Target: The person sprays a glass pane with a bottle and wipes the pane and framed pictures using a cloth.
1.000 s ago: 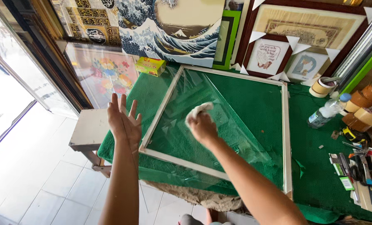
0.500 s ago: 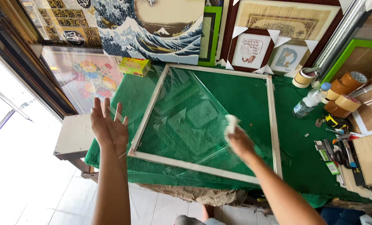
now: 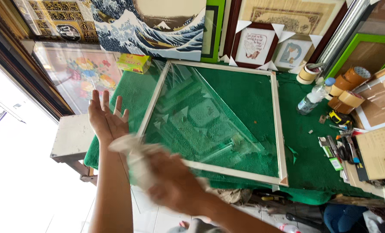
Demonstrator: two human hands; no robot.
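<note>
Cloth (image 3: 134, 162), white and blurred by motion, sits bunched in the person's right hand (image 3: 173, 183), whose fingers are curled around it at the near left corner of a glazed picture frame (image 3: 280, 129). Hand and cloth hover just off that corner, at the surface's front edge, and the blur hides whether the cloth touches the glass (image 3: 209, 121). The left hand (image 3: 106, 121) is held up just beside the frame's left rail, palm showing and fingers spread wide, holding nothing; the cloth lies directly below it, near the wrist. The pale wooden frame rests flat on a surface covered in green felt (image 3: 300, 151), its glass reflecting the pictures around it. A yellow-green box (image 3: 133, 63) sits at the far left of the surface, a clear bottle (image 3: 315, 96) and rolls of tape (image 3: 350, 88) to the right, with small tools (image 3: 341, 144) scattered near them. Framed pictures, among them a large wave print (image 3: 153, 26), lean against the back wall.
</note>
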